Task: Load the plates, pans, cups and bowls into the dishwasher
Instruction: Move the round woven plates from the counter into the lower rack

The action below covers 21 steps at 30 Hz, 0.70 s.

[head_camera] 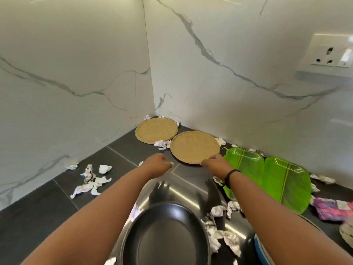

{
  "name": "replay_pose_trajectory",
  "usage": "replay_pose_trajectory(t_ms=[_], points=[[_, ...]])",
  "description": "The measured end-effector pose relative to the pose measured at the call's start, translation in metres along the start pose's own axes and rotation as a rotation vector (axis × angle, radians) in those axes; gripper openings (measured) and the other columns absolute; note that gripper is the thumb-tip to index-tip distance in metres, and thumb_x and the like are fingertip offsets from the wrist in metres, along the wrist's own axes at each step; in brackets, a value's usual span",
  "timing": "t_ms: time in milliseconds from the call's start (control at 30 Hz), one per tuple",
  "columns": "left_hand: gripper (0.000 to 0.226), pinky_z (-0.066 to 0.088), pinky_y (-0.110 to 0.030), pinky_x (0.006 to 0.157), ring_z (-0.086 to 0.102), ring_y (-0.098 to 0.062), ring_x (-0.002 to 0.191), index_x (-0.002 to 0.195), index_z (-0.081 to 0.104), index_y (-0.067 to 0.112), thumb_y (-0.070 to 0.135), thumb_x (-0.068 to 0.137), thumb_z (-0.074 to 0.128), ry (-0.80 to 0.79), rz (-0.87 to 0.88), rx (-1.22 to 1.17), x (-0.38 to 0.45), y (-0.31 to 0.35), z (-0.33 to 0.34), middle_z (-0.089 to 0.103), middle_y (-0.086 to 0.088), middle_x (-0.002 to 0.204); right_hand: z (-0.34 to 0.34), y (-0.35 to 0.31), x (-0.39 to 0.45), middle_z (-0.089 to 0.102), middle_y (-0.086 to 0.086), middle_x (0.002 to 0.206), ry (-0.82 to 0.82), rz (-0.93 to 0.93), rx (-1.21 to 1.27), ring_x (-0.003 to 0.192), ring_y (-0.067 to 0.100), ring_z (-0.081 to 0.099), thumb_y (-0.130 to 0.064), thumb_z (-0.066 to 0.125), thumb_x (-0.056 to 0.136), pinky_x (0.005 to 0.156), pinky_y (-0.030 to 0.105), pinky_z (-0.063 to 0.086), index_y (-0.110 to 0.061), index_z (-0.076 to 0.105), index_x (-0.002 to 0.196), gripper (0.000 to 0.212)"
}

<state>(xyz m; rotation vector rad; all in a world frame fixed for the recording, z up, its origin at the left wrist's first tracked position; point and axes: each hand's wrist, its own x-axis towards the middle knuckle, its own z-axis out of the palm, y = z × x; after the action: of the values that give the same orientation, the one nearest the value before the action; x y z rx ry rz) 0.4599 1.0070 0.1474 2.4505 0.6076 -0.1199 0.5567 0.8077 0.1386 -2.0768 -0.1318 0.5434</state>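
Nearest us, at the table's (38,217) front edge, a black plate (166,236) sits on a shiny steel tray (183,192), with crumpled paper scraps (219,236) strewn just beside it on the right and a blue-rimmed dish (260,249) partly hidden under our right forearm. Further in, more crumpled scraps (89,180) lie toward the left wall, and two green leaf-shaped plates (286,180) overlap along the right side, a pink and purple cloth (332,209) just beside them near the right edge. Our left hand (157,165) hovers above the dark tiles with fingers loosely curled, holding nothing. Our right hand (216,163), a black band at its wrist, pinches the near rim of the nearer woven round plate (194,146). Beyond it a second woven plate (156,130) lies flat in the table's far corner, where the two marble walls meet; the two woven rims are almost touching, with a paper scrap between them
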Motion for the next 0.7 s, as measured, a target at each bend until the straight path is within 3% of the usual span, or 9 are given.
replay_pose_trajectory(t_ms=[100,167,233,333,400,467,567,633,700], points=[[0.032,0.045,-0.033,0.077,0.059,-0.022,0.088,0.099,0.059,0.012,0.043,0.09,0.059,0.002,-0.022,-0.106,0.038,-0.003,0.004,0.06,-0.004,0.094,0.008,-0.002,0.036,0.042,0.005,0.066,0.055,0.06,0.089,0.062,0.021,0.041,-0.017,0.065,0.082,0.062,0.033,0.037,-0.012,0.046,0.072,0.022],[0.035,0.043,-0.032,0.071,0.059,-0.021,0.085,0.096,0.058,0.012,0.046,0.09,0.057,-0.007,-0.033,-0.124,0.061,-0.005,0.012,0.061,-0.004,0.091,0.011,-0.005,0.06,0.041,0.004,0.063,0.131,0.114,0.153,0.06,0.022,0.042,-0.015,0.064,0.082,0.062,0.035,0.04,-0.01,0.048,0.072,0.019],[0.044,0.043,-0.032,0.07,0.061,-0.025,0.088,0.102,0.059,0.005,0.047,0.09,0.056,-0.029,-0.078,-0.15,0.08,-0.002,0.022,0.062,-0.007,0.089,0.009,-0.01,0.083,0.05,0.005,0.072,0.211,0.161,0.246,0.07,0.023,0.05,-0.015,0.066,0.081,0.072,0.041,0.049,-0.005,0.056,0.084,0.015],[0.066,0.048,-0.04,0.086,0.059,-0.035,0.107,0.134,0.044,-0.005,0.044,0.091,0.057,-0.038,-0.173,-0.417,0.103,0.007,0.034,0.058,-0.02,0.122,0.003,-0.01,0.115,0.056,0.009,0.104,0.267,0.211,0.294,0.093,0.025,0.057,-0.022,0.066,0.077,0.079,0.037,0.048,-0.001,0.055,0.119,0.049],[0.061,0.053,-0.034,0.073,0.06,-0.025,0.093,0.139,0.038,0.006,0.039,0.092,0.059,-0.034,-0.313,-0.742,0.112,0.014,0.039,0.057,-0.013,0.116,-0.001,-0.008,0.131,0.055,0.01,0.109,0.278,0.22,0.351,0.098,0.027,0.059,-0.018,0.063,0.08,0.083,0.037,0.048,-0.004,0.054,0.119,0.043],[0.042,0.048,-0.028,0.06,0.057,-0.016,0.079,0.13,0.044,0.012,0.03,0.094,0.057,-0.046,-0.438,-1.004,0.117,0.019,0.042,0.059,-0.005,0.099,-0.004,-0.01,0.138,0.053,0.006,0.096,0.281,0.199,0.394,0.091,0.023,0.054,-0.008,0.055,0.085,0.078,0.032,0.044,-0.009,0.055,0.1,0.015],[0.024,0.048,-0.026,0.058,0.057,-0.013,0.074,0.121,0.049,0.013,0.018,0.098,0.051,-0.026,-0.471,-1.15,0.12,0.02,0.045,0.058,-0.002,0.087,-0.008,-0.014,0.141,0.051,0.007,0.087,0.282,0.207,0.417,0.079,0.023,0.052,-0.005,0.048,0.089,0.058,0.025,0.045,-0.012,0.049,0.081,0.011],[0.022,0.05,-0.026,0.061,0.058,-0.014,0.077,0.119,0.05,0.012,0.013,0.097,0.05,-0.001,-0.445,-1.236,0.115,0.022,0.042,0.059,-0.004,0.089,-0.012,-0.018,0.132,0.05,0.01,0.077,0.234,0.239,0.509,0.064,0.022,0.052,-0.001,0.046,0.09,0.043,0.023,0.045,-0.008,0.051,0.084,0.01],[0.019,0.052,-0.029,0.068,0.061,-0.016,0.081,0.114,0.05,0.012,0.008,0.096,0.051,0.038,-0.413,-1.336,0.109,0.023,0.036,0.061,-0.006,0.093,-0.015,-0.02,0.122,0.052,0.011,0.078,0.186,0.243,0.58,0.063,0.022,0.055,0.002,0.046,0.09,0.043,0.028,0.047,-0.006,0.054,0.104,0.018]])
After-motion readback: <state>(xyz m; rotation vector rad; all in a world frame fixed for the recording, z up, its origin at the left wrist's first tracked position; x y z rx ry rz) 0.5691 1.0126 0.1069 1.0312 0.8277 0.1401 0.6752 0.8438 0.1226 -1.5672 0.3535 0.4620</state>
